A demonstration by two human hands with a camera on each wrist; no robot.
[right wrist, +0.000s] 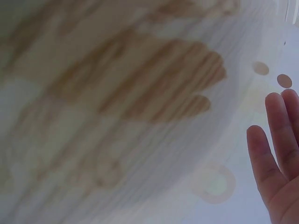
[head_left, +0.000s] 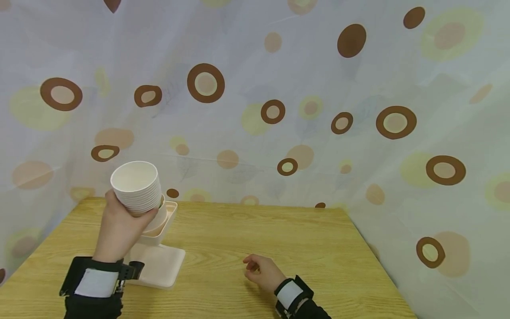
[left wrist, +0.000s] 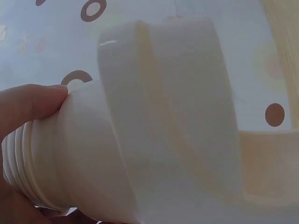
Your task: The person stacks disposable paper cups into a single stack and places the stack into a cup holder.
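Note:
My left hand [head_left: 121, 228] grips a tilted stack of nested white paper cups [head_left: 137, 188], fingers and thumb round its lower part. The stack's mouth faces up toward the head camera. Just behind it stands a white, peach-lined stand [head_left: 169, 219], partly hidden by the hand and cups. In the left wrist view the thumb [left wrist: 37, 105] presses the cups' side, and a broad white round piece [left wrist: 187, 116] with a tan stripe overlaps the cup end. My right hand [head_left: 263, 272], fingers loosely bent and holding nothing, is at the table's front middle.
The stand's flat white base plate [head_left: 159, 266] lies on the wood-grain table [head_left: 255, 230], left of its middle. A pale curtain [head_left: 239, 133] with brown rings and dots hangs behind the table and along its sides.

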